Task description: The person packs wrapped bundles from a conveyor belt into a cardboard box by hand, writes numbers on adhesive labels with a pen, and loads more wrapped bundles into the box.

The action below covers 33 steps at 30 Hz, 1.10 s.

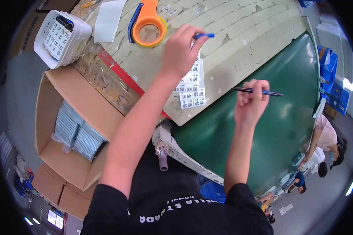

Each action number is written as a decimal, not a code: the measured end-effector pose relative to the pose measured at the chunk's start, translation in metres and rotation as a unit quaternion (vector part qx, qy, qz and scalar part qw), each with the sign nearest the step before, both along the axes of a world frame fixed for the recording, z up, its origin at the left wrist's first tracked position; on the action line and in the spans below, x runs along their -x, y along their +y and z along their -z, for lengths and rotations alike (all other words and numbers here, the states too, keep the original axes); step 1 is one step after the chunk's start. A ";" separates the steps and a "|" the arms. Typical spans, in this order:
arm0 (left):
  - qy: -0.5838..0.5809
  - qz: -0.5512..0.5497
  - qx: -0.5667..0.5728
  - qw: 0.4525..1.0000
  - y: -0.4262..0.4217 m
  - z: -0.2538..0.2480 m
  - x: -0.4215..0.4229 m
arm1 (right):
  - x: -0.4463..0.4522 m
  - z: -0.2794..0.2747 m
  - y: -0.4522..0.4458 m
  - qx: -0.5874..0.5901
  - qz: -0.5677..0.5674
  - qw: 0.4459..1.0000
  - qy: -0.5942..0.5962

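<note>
My left hand (183,49) is closed in a pinch on a small blue pen cap (210,35), above the wooden board. My right hand (253,100) grips a dark pen (272,93) lying crosswise in the fingers, its pointed end toward the left, above the green surface. Beneath my left hand and wrist lies a strip of white printed labels (192,88); handwritten blue marks show on its nearest labels. My left hand and forearm hide part of the strip. Just beyond my left hand rests an orange tape dispenser (161,27).
A white tub (77,50) holding label sheets stands at the upper left, near a white paper (109,21). Below it an open cardboard box (102,94) contains stacked bluish packs (72,129). The green surface (286,113) stretches right, where several people sit along its far side.
</note>
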State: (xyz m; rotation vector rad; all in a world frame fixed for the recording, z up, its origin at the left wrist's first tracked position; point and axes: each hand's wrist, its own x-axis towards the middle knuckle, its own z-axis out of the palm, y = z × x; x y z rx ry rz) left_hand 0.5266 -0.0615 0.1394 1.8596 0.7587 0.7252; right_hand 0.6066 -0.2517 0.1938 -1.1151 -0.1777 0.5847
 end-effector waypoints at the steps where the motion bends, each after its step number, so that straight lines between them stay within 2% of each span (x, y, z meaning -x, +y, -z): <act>1: -0.003 -0.002 -0.002 1.000 0.010 0.016 -0.015 | 0.004 0.008 0.008 0.007 -0.002 1.000 0.018; 3: -0.024 -0.026 -0.087 0.996 0.015 0.044 -0.031 | 0.009 0.022 0.019 0.022 -0.002 0.998 0.064; 5: 0.003 -0.026 -0.100 0.995 0.019 0.063 -0.032 | 0.006 0.033 0.028 0.004 -0.033 0.998 0.055; 7: 0.033 -0.024 -0.116 0.992 0.021 0.062 -0.027 | 0.002 0.037 0.036 -0.003 -0.049 0.997 0.052; 9: -0.001 -0.035 -0.152 0.988 0.009 0.054 -0.015 | -0.005 0.038 0.041 0.028 -0.012 0.998 0.048; 11: 0.036 -0.005 -0.170 0.985 -0.005 0.045 0.023 | -0.010 0.047 0.046 0.035 -0.020 0.999 0.022; 13: 0.137 0.023 -0.217 0.966 -0.019 0.044 0.064 | -0.014 0.059 0.060 0.013 -0.041 0.999 0.007; 14: 0.136 0.024 -0.215 0.967 -0.024 0.043 0.073 | -0.013 0.065 0.070 0.014 -0.040 0.999 0.007; 16: 0.271 0.071 -0.238 0.930 -0.029 0.042 0.087 | -0.009 0.075 0.093 0.091 -0.123 0.982 -0.107; 17: 0.273 0.070 -0.241 0.929 -0.029 0.045 0.090 | -0.008 0.080 0.102 0.087 -0.123 0.983 -0.106; 19: 0.279 0.070 -0.257 0.922 -0.030 0.051 0.091 | -0.009 0.089 0.115 0.155 -0.202 0.950 -0.181; 24: 0.286 0.085 -0.286 0.910 -0.029 0.058 0.093 | -0.005 0.121 0.129 0.198 -0.197 0.929 -0.242; 26: 0.293 0.084 -0.277 0.911 -0.028 0.057 0.093 | -0.005 0.121 0.128 0.207 -0.198 0.904 -0.317; 33: 0.296 0.078 -0.265 0.914 -0.029 0.059 0.092 | -0.002 0.122 0.125 0.193 -0.162 0.919 -0.304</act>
